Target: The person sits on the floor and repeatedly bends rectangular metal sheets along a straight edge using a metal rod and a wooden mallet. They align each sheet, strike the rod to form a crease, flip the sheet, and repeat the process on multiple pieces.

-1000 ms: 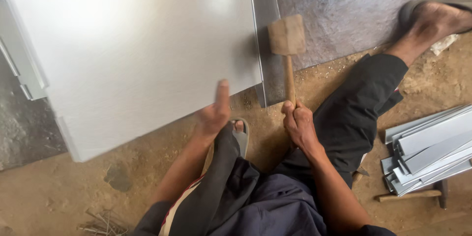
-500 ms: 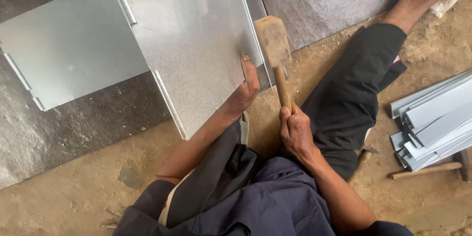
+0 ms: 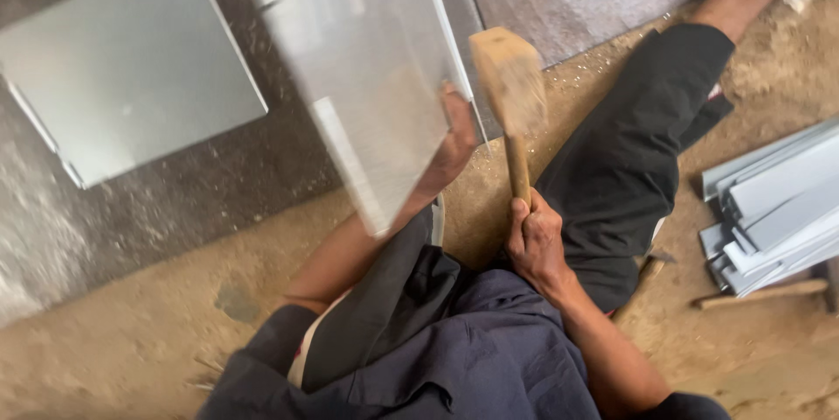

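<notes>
Right hand [image 3: 535, 243] wrapped tight round lower end of wooden mallet with blocky pale head [image 3: 509, 79], handle upright, head at 12 o'clock from fist, blurred.

Left hand [image 3: 454, 136] at 10 o'clock from right fist, pressed on right edge of large grey sheet-metal panel [image 3: 376, 79]; panel tilted, blurred; finger grip behind sheet: cannot tell.

Second flat grey panel [image 3: 131, 62] at 9 o'clock on floor. Stack of grey metal strips [image 3: 773, 206] at 3 o'clock.
</notes>
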